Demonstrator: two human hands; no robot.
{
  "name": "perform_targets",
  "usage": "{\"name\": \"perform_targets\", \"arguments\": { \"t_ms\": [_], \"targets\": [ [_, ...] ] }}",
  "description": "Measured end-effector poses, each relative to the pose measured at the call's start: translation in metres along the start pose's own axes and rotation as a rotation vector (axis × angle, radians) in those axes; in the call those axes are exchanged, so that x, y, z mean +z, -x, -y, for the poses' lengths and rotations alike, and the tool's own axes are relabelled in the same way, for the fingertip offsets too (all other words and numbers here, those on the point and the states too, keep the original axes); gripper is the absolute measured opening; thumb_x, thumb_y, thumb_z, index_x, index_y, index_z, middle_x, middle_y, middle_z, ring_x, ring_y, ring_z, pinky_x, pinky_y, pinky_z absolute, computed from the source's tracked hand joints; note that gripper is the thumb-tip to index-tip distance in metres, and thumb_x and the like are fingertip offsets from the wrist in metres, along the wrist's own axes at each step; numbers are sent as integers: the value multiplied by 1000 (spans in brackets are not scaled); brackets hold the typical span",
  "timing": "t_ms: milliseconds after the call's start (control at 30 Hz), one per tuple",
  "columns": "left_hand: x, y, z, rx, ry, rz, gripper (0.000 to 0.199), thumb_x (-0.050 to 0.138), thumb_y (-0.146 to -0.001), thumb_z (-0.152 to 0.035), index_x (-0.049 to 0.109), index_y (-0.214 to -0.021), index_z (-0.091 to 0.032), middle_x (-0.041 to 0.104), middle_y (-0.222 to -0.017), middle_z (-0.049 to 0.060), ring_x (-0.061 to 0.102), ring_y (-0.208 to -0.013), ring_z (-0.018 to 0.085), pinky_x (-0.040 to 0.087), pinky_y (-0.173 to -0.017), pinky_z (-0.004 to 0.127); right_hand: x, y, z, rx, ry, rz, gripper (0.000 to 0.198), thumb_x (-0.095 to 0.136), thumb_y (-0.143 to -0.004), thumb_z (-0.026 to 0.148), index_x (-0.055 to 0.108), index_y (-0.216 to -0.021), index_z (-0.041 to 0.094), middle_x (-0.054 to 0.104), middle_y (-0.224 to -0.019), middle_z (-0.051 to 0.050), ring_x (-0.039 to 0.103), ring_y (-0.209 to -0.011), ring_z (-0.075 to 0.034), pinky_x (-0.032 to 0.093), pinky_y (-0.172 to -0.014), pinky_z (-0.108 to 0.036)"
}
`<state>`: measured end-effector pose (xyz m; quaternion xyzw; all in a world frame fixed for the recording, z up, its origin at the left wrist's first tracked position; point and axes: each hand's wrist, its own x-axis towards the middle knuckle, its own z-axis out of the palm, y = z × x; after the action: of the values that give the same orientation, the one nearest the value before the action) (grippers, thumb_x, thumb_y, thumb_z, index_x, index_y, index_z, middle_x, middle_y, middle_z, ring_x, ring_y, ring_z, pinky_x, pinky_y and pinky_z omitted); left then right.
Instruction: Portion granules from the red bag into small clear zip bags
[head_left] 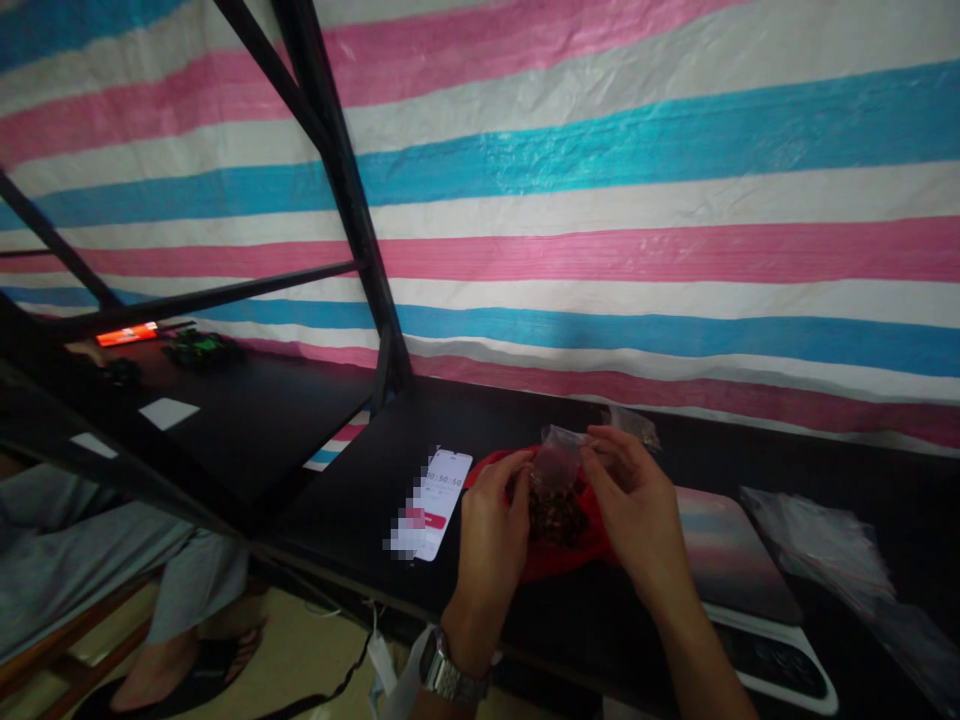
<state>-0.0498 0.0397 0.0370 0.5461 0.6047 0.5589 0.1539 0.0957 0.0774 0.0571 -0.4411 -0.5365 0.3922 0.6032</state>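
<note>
A small clear plastic bag (pixel 561 456) is stretched between my two hands. My left hand (pixel 493 505) pinches its left side, and my right hand (pixel 631 490) grips its upper right corner with the fingertips. Right below it lies an opened red bag (pixel 551 568) with a heap of small brownish, shiny pieces (pixel 556 518); their exact kind is too blurred to tell. Whether the clear bag holds anything I cannot tell. Behind my right hand rests another small clear bag (pixel 639 428) with some small contents.
A phone (pixel 447 498) showing a timer lies on the black table (pixel 442 410) to the left. On the right are a digital scale (pixel 739 555) and a pile of clear bags (pixel 825 545). Black metal posts (pixel 349 210) rise at left; a seated person's leg (pixel 199 590) shows below.
</note>
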Motion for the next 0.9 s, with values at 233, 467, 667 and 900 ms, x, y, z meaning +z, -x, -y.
{"name": "perform_targets", "arguments": {
  "t_ms": [233, 467, 667, 900],
  "targets": [
    [0, 0, 3, -7, -2, -13, 26, 60, -98, -12, 79, -111, -22, 83, -114, 7, 77, -108, 25, 59, -101, 42, -1, 4, -14, 33, 122, 128, 45, 72, -86, 46, 65, -124, 24, 80, -97, -7, 77, -92, -28, 62, -87, -45],
    [3, 1, 3, -7, 39, 18, 28, 62, -95, -9, 79, -111, -23, 82, -114, 6, 77, -105, 23, 60, -97, 39, -1, 5, -18, 33, 107, 192, 46, 66, -88, 37, 64, -133, 28, 79, -115, -7, 77, -106, -26, 60, -100, -45],
    [6, 2, 1, -50, 128, 13, 27, 62, -94, -8, 79, -108, -23, 82, -112, 5, 78, -101, 22, 61, -94, 38, 1, 8, -22, 46, 21, 254, 48, 65, -89, 32, 61, -137, 28, 79, -120, -8, 76, -112, -25, 58, -105, -45],
    [7, 3, -2, -32, 118, 7, 24, 62, -94, -12, 79, -106, -23, 82, -111, 6, 78, -100, 22, 61, -92, 37, -1, 7, -21, 51, -3, 230, 41, 68, -89, 33, 66, -130, 27, 81, -117, -7, 78, -107, -25, 61, -98, -41]
  ]
}}
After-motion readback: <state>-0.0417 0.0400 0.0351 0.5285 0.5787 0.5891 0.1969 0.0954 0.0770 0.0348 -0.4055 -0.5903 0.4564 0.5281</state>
